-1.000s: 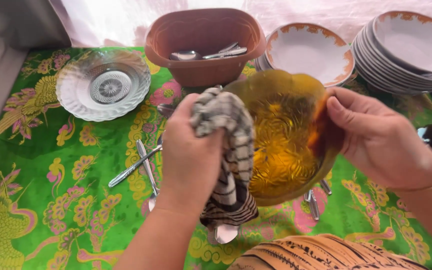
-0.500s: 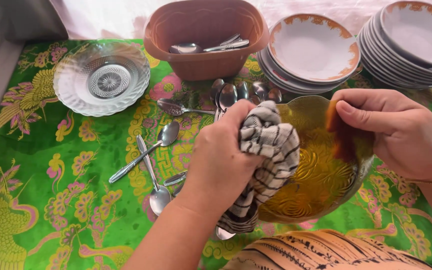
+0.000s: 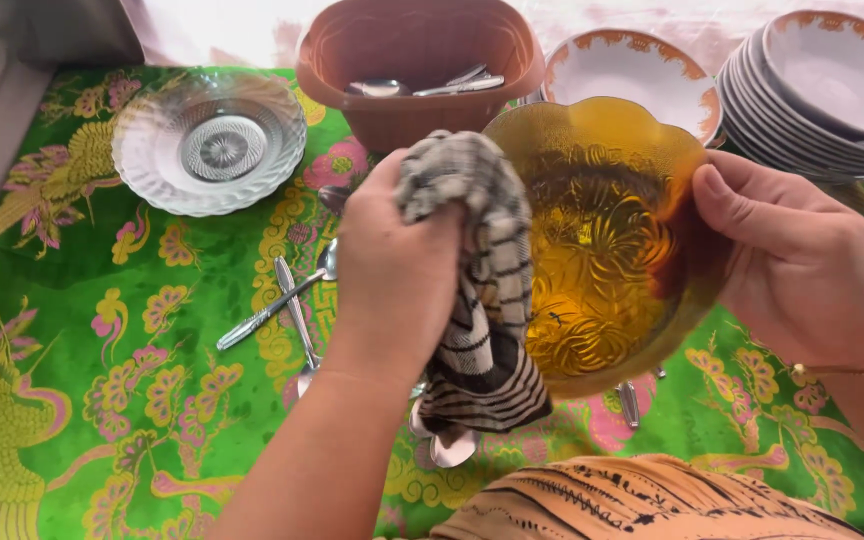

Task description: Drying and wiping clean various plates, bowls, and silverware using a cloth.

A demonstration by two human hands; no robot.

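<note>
You hold the amber glass bowl [image 3: 592,240] up over the worktop [image 3: 132,380], tipped toward you. Your right hand [image 3: 802,265] grips its rim. Your left hand [image 3: 392,260] squeezes a striped cloth [image 3: 477,290] against it, drying. Next, I think, wipe the inside gently.

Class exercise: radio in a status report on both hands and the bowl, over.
Left hand grips striped cloth against amber glass bowl. Right hand holds bowl's rim, bowl tilted, off the table. Spoons lie below, clear of the hands.
</note>
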